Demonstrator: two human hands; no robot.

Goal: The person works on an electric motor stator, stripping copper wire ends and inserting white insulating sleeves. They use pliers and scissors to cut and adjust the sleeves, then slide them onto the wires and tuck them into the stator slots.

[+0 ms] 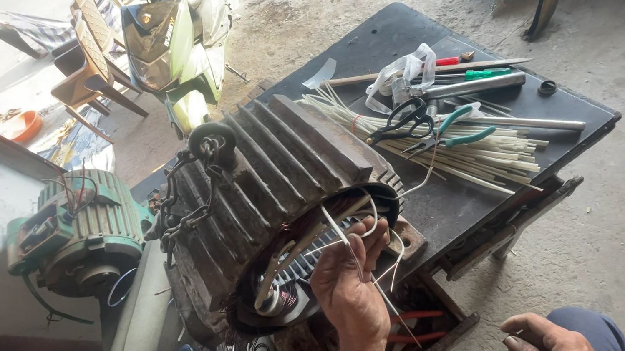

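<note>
A big ribbed, rusty motor housing [278, 173] lies on its side on the black table [391, 35], with its open end toward me. Copper windings and white insulating strips show inside the opening [294, 267]. My left hand [353, 291] is at that opening, its fingers closed on several thin white strips [356, 232] that stick out of the stator. My right hand [541, 336] rests on my knee in blue trousers at the bottom right, fingers loose and holding nothing.
Behind the housing lie a bundle of white sleeves [478, 156], black scissors [405, 119], green-handled pliers [457, 130] and screwdrivers [473, 75]. A smaller green motor [81, 231] sits to the left, and a green scooter [175, 38] and a chair [92, 68] stand beyond. Red-handled pliers [414, 328] lie on the lower shelf.
</note>
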